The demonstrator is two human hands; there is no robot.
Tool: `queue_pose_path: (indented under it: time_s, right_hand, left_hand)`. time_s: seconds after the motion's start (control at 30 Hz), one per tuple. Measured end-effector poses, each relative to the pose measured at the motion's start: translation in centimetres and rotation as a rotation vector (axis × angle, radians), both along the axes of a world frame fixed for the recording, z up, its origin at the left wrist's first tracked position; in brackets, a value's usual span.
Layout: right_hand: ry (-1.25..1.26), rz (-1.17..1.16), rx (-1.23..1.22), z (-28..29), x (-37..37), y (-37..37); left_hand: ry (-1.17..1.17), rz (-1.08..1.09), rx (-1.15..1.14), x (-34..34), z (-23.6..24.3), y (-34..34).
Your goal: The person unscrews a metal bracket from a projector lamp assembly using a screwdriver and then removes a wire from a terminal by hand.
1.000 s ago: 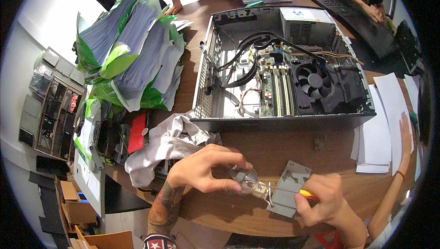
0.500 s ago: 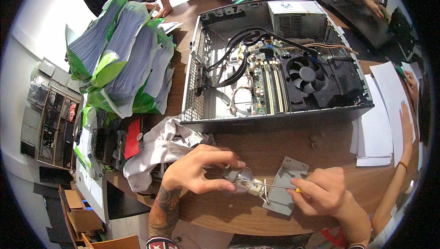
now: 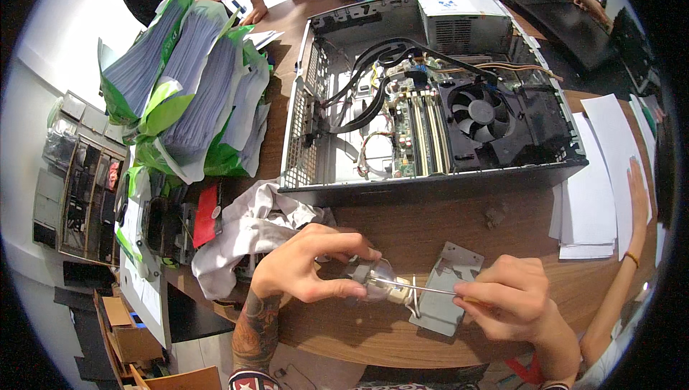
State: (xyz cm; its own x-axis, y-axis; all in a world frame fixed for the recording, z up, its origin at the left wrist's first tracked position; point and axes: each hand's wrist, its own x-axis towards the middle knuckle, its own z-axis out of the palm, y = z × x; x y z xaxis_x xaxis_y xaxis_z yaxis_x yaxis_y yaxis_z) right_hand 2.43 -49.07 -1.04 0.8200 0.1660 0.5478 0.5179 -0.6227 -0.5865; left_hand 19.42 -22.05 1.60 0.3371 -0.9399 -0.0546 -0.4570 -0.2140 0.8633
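Observation:
My left hand (image 3: 305, 268) pinches a small part (image 3: 379, 275) with a clear rounded piece and a grey end between thumb and fingers. A cream connector (image 3: 399, 294) with short white wires adjoins its right side. In my right hand (image 3: 513, 293) is a screwdriver (image 3: 436, 291), its thin metal shaft pointing left across the connector to the clear piece. Fingers cover most of the handle; whether the tip sits in a screw I cannot tell. A grey metal bracket (image 3: 438, 322) lies flat on the table beneath the shaft.
Beyond my hands stands an open computer case (image 3: 430, 185) with a fan and cables. Bundled papers in green wrapping (image 3: 208, 96) and a pale cloth (image 3: 240, 239) are at left. White sheets (image 3: 585, 218) lie right, near another person's hand (image 3: 637, 196). Other people's arms rest along the far edge.
My right fingers have shifted on the screwdriver, covering more of its yellow handle. My left hand keeps its pinch on the clear part. At the far left, another person's hand now shows a dark phone-like object.

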Motion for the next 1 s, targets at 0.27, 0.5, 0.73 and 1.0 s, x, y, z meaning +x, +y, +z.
queue_pose_path:
  time_s: [0.27, 0.5, 0.73, 1.0]
  right_hand:
    - [0.129, -0.11, 0.014, 0.2, -0.3, 0.5]
    - [0.039, -0.071, -0.013, -0.8, 0.0, 0.6]
    - [0.075, -0.132, 0.113, -0.5, -0.3, 0.8]
    - [0.179, -0.022, -0.029, -0.5, -0.6, 0.1]
  left_hand:
    - [-0.022, -0.003, -0.024, 0.0, -0.1, -0.2]
    - [-0.021, 0.002, 0.008, -0.1, -0.1, 0.0]
    - [-0.017, 0.009, 0.01, -0.1, -0.1, -0.1]
    - [-0.015, -0.001, -0.024, -0.2, -0.2, -0.3]
